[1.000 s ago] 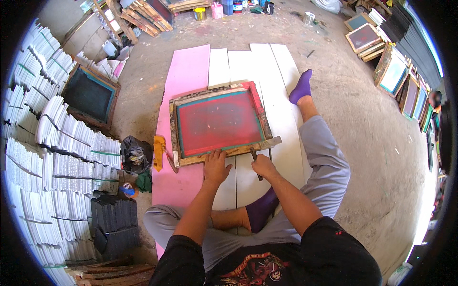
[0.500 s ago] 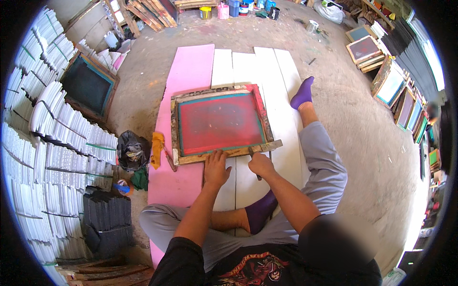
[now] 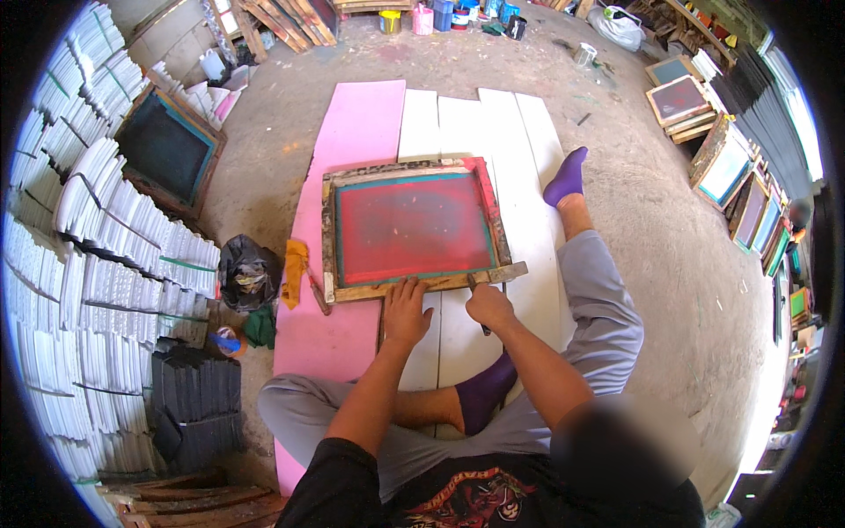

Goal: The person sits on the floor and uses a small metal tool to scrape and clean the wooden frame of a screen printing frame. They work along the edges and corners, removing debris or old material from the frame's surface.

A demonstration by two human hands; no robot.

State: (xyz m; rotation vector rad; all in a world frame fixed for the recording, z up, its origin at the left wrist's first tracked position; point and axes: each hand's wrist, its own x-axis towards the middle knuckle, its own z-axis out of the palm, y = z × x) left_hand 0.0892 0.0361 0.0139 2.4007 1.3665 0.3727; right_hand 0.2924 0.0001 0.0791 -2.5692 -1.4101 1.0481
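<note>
A wooden screen-printing frame (image 3: 330,233) with red-stained mesh (image 3: 414,224) lies flat before me on pink and white boards. My left hand (image 3: 407,310) rests on its near rail, fingers stretched over the wood. At the rail's right part, my right hand (image 3: 489,305) is closed round a dark-handled tool (image 3: 486,331). The tool's upper end touches or hangs just over the rail; its exact kind is hidden by the fist. Left of the frame lie a mustard-yellow cloth (image 3: 295,275) and a slim reddish tool (image 3: 318,291).
Bundled white sheets (image 3: 114,211) are stacked along the left, with a black plastic bag (image 3: 248,273) beside them. Paint containers (image 3: 422,19) stand at the far end. More screen frames (image 3: 723,163) lean at the right. My purple-socked foot (image 3: 566,179) stretches along the boards' right edge.
The whole view has shifted slightly, so the scene sits a little further right. My left hand stays on the rail; my right hand still grips the tool by the rail's right part.
</note>
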